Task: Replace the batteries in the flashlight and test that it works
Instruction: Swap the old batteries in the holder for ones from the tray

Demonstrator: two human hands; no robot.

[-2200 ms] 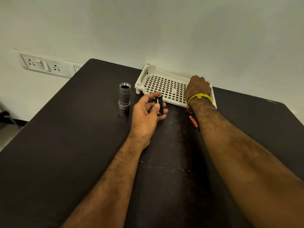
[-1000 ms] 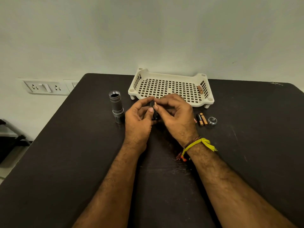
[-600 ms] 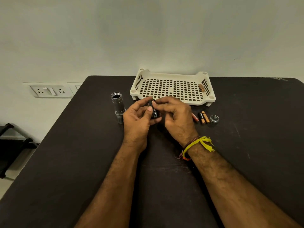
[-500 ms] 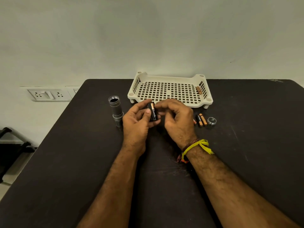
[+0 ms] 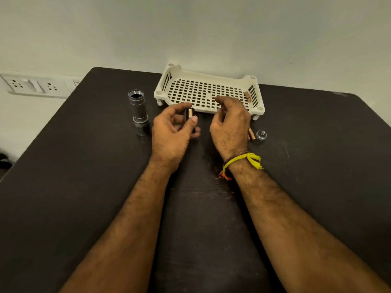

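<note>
Your left hand point(image 5: 171, 132) pinches the battery holder point(image 5: 189, 116) between thumb and fingers; your right hand point(image 5: 229, 125), just beside it, is loosely curled and seems empty. Keep the holder steady, and match polarity when you load from the spare batteries point(image 5: 251, 134) by the cap point(image 5: 261, 135). The flashlight point(image 5: 138, 109) stands open beyond, near the tray point(image 5: 167, 81).

There is one camera, worn on the person's head. It looks forward and down at a dark table point(image 5: 84, 187) from close above. Both bare arms reach in from 6 o'clock toward the middle. A pale wall point(image 5: 190, 28) fills the top, at 12 o'clock. The table's far edge touches that wall. Wall sockets point(image 5: 31, 86) sit at 10 o'clock. No second view is there to share anything with.
</note>
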